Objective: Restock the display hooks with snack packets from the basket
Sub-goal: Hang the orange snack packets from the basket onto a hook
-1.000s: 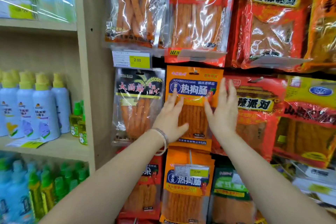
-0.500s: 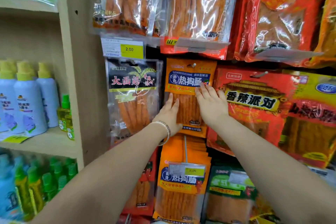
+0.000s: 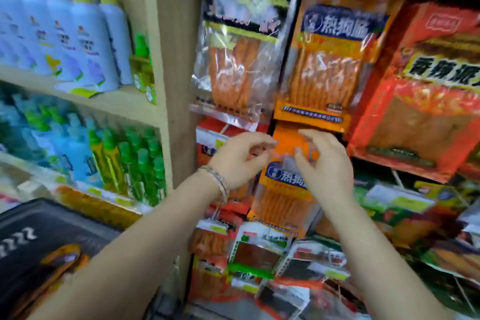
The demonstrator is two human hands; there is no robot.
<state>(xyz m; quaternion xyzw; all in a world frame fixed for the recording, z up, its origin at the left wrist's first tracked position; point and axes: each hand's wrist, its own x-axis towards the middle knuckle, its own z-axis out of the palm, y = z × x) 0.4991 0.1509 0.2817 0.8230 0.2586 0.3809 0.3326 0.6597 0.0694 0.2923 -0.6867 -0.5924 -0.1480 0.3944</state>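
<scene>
Left hand [image 3: 237, 162] and right hand [image 3: 326, 166] dropped from upper packet [image 3: 330, 60] to lower packet [image 3: 281, 205], fingers [image 3: 262, 138] curled

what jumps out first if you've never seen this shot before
The left hand and right hand meet mid-frame, fingers curled at the top of the lower orange packet; blur hides whether either holds it. The upper orange packet hangs just above, a big red packet to its right, and pale blue bottles fill the shelf at left.
</scene>
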